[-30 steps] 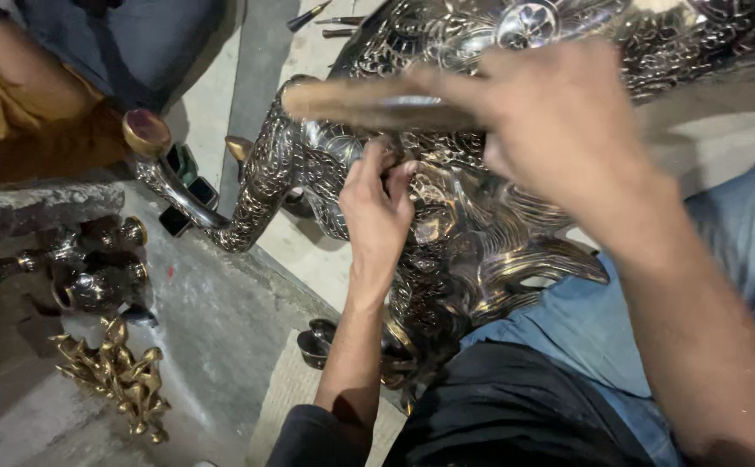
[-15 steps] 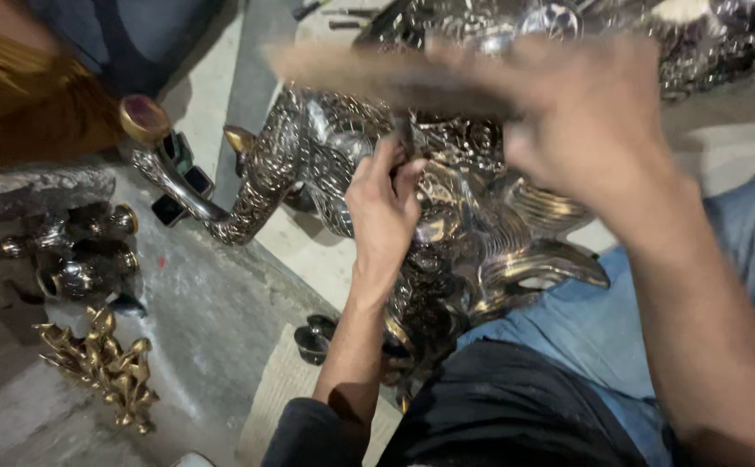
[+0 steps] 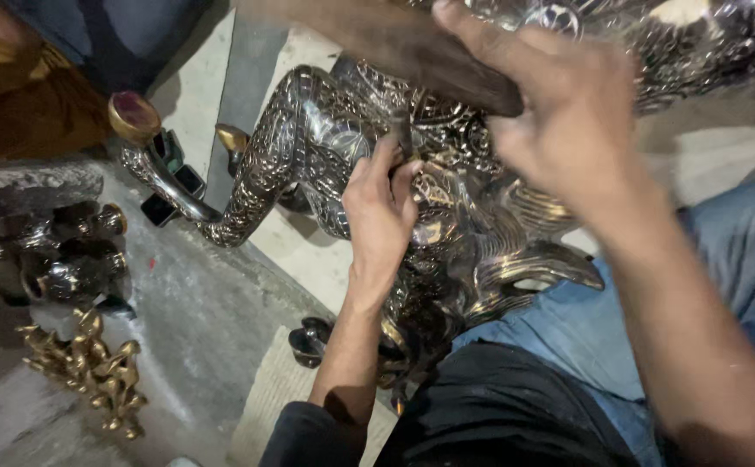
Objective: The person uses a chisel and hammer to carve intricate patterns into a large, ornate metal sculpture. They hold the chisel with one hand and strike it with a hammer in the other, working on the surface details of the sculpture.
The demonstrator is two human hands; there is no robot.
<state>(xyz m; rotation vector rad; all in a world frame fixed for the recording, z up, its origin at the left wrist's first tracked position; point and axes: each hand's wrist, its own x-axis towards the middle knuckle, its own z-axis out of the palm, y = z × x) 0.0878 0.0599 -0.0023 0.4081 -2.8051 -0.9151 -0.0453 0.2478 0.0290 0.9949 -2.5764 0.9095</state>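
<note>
Fingers, left hand (image 3: 383,207): pinching a thin dark metal punch (image 3: 401,134) against the ornate silvery embossed metal figure (image 3: 325,147).
Fingers, right hand (image 3: 567,112): gripping a dark wooden handle (image 3: 395,47).

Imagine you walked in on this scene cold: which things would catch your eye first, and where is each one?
The big ornate silvery metal figure fills the middle, resting across the person's lap. The right hand grips a dark wooden handle above it, while the left hand pinches a thin punch-like tool against the metal. At lower left, small golden pieces lie on the grey floor.
</note>
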